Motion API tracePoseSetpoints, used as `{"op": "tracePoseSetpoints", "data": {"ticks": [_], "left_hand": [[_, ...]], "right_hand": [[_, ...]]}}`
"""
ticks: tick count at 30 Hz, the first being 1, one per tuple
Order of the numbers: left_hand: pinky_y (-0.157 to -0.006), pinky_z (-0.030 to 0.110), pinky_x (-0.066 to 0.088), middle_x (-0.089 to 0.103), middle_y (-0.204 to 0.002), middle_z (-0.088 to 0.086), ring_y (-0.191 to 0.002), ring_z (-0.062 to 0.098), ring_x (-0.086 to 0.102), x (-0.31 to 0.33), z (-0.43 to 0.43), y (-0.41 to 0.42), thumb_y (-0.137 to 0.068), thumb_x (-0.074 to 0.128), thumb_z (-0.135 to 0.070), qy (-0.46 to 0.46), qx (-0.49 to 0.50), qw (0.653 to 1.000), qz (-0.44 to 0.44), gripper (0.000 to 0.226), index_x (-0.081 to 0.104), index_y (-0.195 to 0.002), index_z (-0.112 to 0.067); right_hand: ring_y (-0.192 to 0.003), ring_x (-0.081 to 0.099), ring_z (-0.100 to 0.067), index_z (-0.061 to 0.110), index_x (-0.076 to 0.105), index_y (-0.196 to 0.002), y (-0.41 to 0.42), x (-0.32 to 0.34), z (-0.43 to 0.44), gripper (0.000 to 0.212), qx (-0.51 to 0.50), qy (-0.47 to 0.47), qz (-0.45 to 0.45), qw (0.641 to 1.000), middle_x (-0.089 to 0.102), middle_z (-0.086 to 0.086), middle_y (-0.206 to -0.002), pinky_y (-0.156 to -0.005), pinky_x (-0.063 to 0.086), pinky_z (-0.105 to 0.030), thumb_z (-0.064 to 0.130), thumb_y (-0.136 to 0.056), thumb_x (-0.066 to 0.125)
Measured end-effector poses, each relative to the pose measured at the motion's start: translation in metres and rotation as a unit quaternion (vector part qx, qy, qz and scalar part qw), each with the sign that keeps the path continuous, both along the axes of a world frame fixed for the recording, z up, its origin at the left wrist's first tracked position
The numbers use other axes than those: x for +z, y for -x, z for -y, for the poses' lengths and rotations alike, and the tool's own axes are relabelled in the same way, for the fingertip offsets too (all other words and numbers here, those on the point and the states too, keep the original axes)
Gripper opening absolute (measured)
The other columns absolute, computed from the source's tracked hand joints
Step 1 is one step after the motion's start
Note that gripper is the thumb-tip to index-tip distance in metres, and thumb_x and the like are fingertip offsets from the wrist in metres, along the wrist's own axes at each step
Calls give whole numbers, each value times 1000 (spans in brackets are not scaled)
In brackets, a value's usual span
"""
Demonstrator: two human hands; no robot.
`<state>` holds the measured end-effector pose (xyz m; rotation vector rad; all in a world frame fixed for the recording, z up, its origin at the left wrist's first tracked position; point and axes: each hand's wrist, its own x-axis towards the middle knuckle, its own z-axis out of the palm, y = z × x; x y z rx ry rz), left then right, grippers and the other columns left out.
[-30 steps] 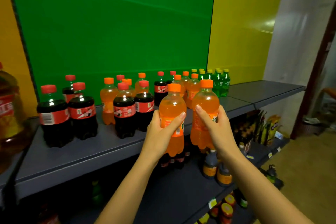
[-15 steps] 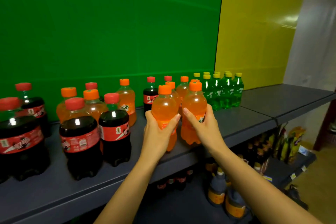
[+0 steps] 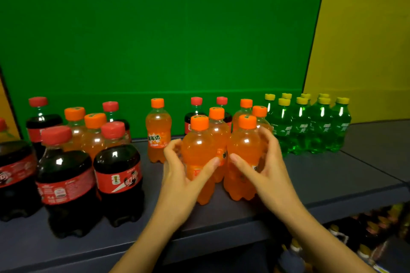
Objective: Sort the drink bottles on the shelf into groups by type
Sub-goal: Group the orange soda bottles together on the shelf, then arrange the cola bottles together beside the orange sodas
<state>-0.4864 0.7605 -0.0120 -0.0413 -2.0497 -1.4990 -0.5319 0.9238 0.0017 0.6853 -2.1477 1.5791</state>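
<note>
Two orange soda bottles stand side by side near the front of the grey shelf (image 3: 332,175). My left hand (image 3: 179,175) curls round the left orange bottle (image 3: 197,150), thumb on its front. My right hand (image 3: 266,168) curls round the right orange bottle (image 3: 243,144) in the same way. Right behind them stand more orange bottles (image 3: 246,108) and two cola bottles (image 3: 196,106). A single orange bottle (image 3: 158,131) stands apart to the left. Green soda bottles (image 3: 319,126) with yellow caps are grouped at the right.
At the left, several red-capped cola bottles (image 3: 66,175) stand mixed with orange bottles (image 3: 93,133). A green panel (image 3: 155,40) and a yellow panel (image 3: 359,40) back the shelf. The lower shelf (image 3: 368,235) holds other bottles. Bare shelf lies right of the green group.
Both hands carried the two orange bottles from in front of the shelf up and inward; the bottles now stand on the shelf. The view moved closer and turned left.
</note>
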Motion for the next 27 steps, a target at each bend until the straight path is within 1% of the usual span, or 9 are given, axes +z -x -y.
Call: {"op": "tracePoseSetpoints", "data": {"ticks": [4, 8, 10, 14, 18, 21, 23, 25, 27], "left_hand": [[-107, 34, 37, 45, -129, -9, -122, 6, 44, 39, 0, -5, -64, 51, -69, 47, 54, 996, -60, 70, 40, -122, -31], [-91, 19, 41, 55, -114, -7, -104, 3, 52, 93, -3, 16, -77, 59, -54, 79, 81, 991, -75, 48, 51, -112, -21], [-88, 23, 41, 58, -108, -8, -102, 6, 52, 114, -1, 37, -86, 57, -43, 118, 84, 989, -27, 39, 54, -114, -16], [-99, 34, 41, 52, -125, 5, -111, 19, 50, 139, 14, 92, -86, 57, -44, 184, 110, 973, 83, 52, 47, -124, -9], [-99, 34, 42, 43, -137, 10, -119, 22, 47, 141, 33, 129, -80, 67, -39, 162, 63, 962, 211, 75, 31, -138, -8], [-95, 30, 42, 45, -136, 9, -120, 20, 48, 138, 43, 141, -76, 73, -30, 154, 23, 949, 276, 81, 26, -139, -10], [-98, 32, 42, 45, -135, 8, -121, 21, 48, 137, 46, 145, -77, 73, -25, 162, 12, 939, 302, 77, 28, -138, -11], [-101, 34, 42, 46, -133, 10, -120, 23, 49, 135, 47, 148, -80, 70, -20, 181, 3, 927, 329, 71, 30, -138, -10], [-100, 35, 42, 47, -130, 11, -116, 23, 50, 131, 48, 151, -83, 65, -9, 194, -13, 915, 354, 66, 30, -139, -9]], "right_hand": [[-117, 47, 5, 27, 43, -129, 20, 52, -23, 54, 80, -9, -73, 994, 49, 10, -130, -98, 38, -13, 43, -79, 55], [-108, 54, 0, 20, 51, -120, 67, 107, -26, 30, 153, -66, -84, 982, 58, 3, -120, -89, 44, -10, 22, -90, 57], [-108, 54, -5, 18, 52, -119, 95, 126, -18, 29, 171, -121, -53, 976, 59, 1, -120, -85, 44, -10, 22, -91, 55], [-117, 51, -15, 11, 50, -125, 148, 141, 6, 42, 170, -237, -14, 956, 56, -4, -124, -99, 38, -24, 27, -88, 59], [-113, 50, -13, 13, 47, -129, 176, 142, 19, 49, 222, -376, 73, 897, 51, 0, -126, -87, 43, -23, 34, -87, 60], [-114, 53, -17, 14, 48, -125, 195, 139, 28, 44, 253, -449, 135, 846, 54, 0, -121, -93, 45, -34, 32, -86, 60], [-106, 57, -19, 15, 53, -118, 204, 138, 32, 36, 274, -464, 171, 825, 62, 0, -110, -85, 48, -35, 27, -85, 63], [-85, 64, -16, 18, 56, -108, 209, 139, 36, 25, 288, -486, 193, 802, 71, 4, -89, -73, 52, -30, 21, -85, 64], [-64, 67, -11, 19, 54, -114, 211, 141, 39, 30, 294, -515, 206, 778, 73, 9, -72, -61, 56, -24, 18, -85, 63]]}}
